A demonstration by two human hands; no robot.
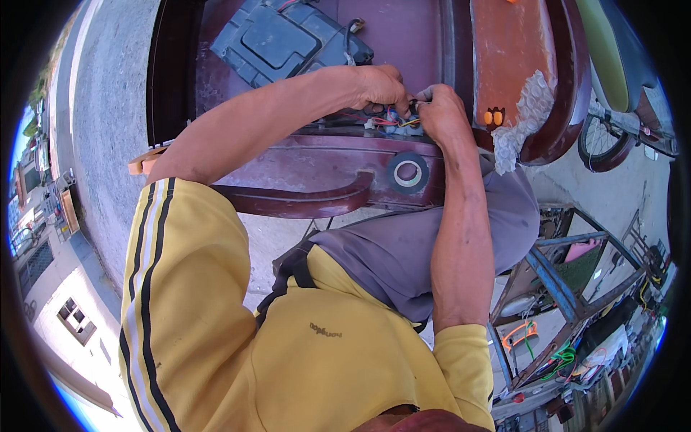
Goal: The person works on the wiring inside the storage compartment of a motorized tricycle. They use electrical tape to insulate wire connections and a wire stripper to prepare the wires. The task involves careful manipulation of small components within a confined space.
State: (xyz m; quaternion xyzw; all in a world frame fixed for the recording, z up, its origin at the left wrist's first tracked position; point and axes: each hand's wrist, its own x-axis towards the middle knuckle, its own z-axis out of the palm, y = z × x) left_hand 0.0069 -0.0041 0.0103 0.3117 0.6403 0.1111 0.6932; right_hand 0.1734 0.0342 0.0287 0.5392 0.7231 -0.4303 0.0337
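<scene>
Maroon panel keeps black tape near; left hand and right hand pinch wires, fingers bent inward, probably for steadiness

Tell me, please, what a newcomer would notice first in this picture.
The eye would probably fall first on the left hand and right hand, close together at coloured wires near the top centre. Next come the black tape roll on the dark red panel below them, and the dark grey box at upper left.

Apparently an outdoor repair yard: right of the right hand, a spoked wheel and metal frame; left of the left hand, paving.
</scene>
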